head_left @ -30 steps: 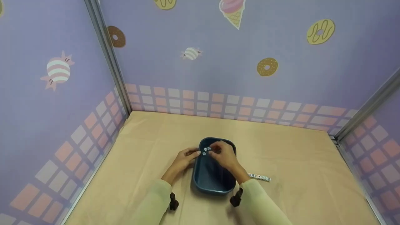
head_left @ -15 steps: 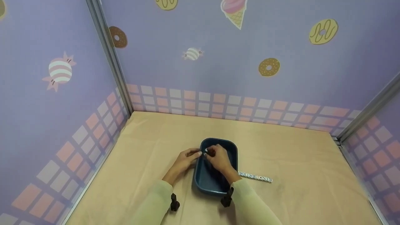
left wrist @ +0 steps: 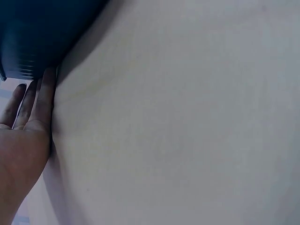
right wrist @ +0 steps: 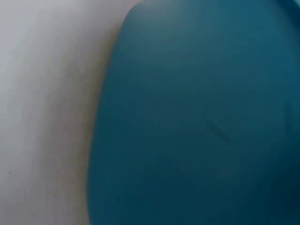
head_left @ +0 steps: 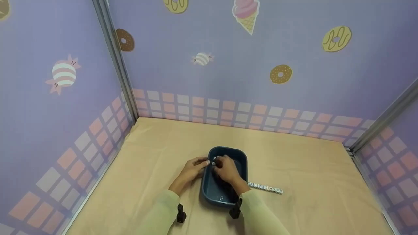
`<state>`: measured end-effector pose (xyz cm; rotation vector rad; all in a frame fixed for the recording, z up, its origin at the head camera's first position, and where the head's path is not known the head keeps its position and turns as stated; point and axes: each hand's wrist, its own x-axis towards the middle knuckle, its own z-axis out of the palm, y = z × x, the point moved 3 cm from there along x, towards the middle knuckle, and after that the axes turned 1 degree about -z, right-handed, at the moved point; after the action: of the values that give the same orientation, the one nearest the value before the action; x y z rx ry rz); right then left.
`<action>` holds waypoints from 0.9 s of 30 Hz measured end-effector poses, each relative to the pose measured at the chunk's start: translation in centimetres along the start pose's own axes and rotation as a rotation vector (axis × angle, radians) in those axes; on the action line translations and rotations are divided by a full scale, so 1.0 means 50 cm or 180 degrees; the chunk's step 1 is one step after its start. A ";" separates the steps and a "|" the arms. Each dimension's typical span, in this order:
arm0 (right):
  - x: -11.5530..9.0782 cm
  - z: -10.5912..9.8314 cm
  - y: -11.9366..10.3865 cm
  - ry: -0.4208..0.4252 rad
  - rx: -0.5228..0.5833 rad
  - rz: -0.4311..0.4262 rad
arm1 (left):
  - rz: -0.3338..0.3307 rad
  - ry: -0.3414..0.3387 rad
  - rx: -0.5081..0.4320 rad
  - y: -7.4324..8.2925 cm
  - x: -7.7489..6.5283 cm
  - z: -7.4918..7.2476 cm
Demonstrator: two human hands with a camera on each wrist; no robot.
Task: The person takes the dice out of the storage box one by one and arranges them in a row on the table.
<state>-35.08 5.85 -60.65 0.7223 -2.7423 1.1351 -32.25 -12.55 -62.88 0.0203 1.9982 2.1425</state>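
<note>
In the head view, a dark blue tray (head_left: pixel 214 191) with rounded corners stands on the table. My left hand (head_left: pixel 189 169) holds its left rim, thumb at the top edge. The left wrist view shows that hand's fingers (left wrist: pixel 45 93) stretched against the outer wall. Inside the tray, my right hand (head_left: pixel 227 169) has its fingers curled in a pinch near the left wall. Small white letter beads (head_left: pixel 214 163) show at its fingertips; the pinched one is mostly hidden. The right wrist view is filled by the tray's blue surface (right wrist: pixel 178 112).
A straight row of white letter beads (head_left: pixel 266 188) lies on the beige cloth (head_left: pixel 313 195), right of the tray. A small pale spot (head_left: pixel 221 198) shows at the tray's near end. Purple walls (head_left: pixel 228 78) with sweets prints enclose the table's back and sides.
My right hand has shifted left and slightly nearer me within the tray, covering some of the beads. More of the bead row shows beside the right wrist. The left hand stays at the rim.
</note>
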 end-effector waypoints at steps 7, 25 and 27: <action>0.000 0.006 0.000 -0.0133 -0.0152 -0.0046 | -0.0002 0.0009 0.0019 -0.003 -0.004 -0.003; -0.020 -0.033 -0.016 -0.0383 0.0427 0.0134 | 0.0025 0.0002 0.0124 0.001 -0.003 0.006; -0.023 -0.054 -0.027 -0.0414 0.0453 -0.0038 | 0.0002 0.0017 0.0066 0.002 -0.004 0.003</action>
<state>-33.70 7.34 -58.10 0.8570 -2.7787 1.3374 -32.05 -12.43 -62.74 0.0185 2.0237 2.1242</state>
